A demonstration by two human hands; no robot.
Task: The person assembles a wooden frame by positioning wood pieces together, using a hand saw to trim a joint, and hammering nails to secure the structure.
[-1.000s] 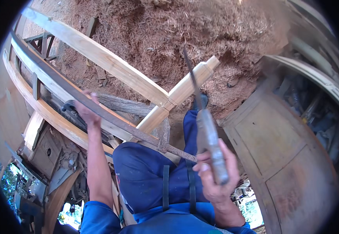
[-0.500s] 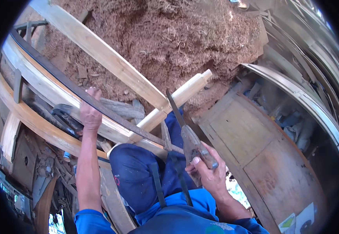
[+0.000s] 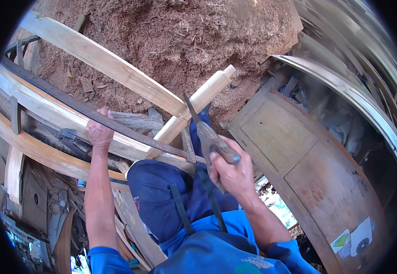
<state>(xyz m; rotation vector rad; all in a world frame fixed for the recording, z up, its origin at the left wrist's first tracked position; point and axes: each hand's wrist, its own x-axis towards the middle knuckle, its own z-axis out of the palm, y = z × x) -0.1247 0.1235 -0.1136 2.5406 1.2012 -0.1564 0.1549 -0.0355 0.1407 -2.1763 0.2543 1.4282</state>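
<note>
My right hand (image 3: 232, 170) is closed round the wooden handle of a handsaw (image 3: 206, 137). The narrow dark blade points away from me, its tip beside the joint where a long pale plank (image 3: 98, 57) meets a pale wooden crosspiece (image 3: 210, 90). I cannot tell whether the teeth touch the wood. My left hand (image 3: 99, 131) grips a long pale beam (image 3: 52, 103) at the left, with its fingertips over a dark narrow bar (image 3: 136, 133) that lies along the beam. The beam's underside and my left thumb are hidden.
A large heap of reddish wood shavings (image 3: 175, 41) lies beyond the frame. To the right stands a worn wooden panelled cabinet (image 3: 276, 132), with stacked boards (image 3: 367, 55) behind it. A clamp-like dark metal tool (image 3: 68, 134) and a curved timber (image 3: 47, 148) are at the left.
My right hand and the saw's handle have moved away from my body, while the blade tip stays near the joint. My left hand keeps its grip. The whole view has shifted slightly.
</note>
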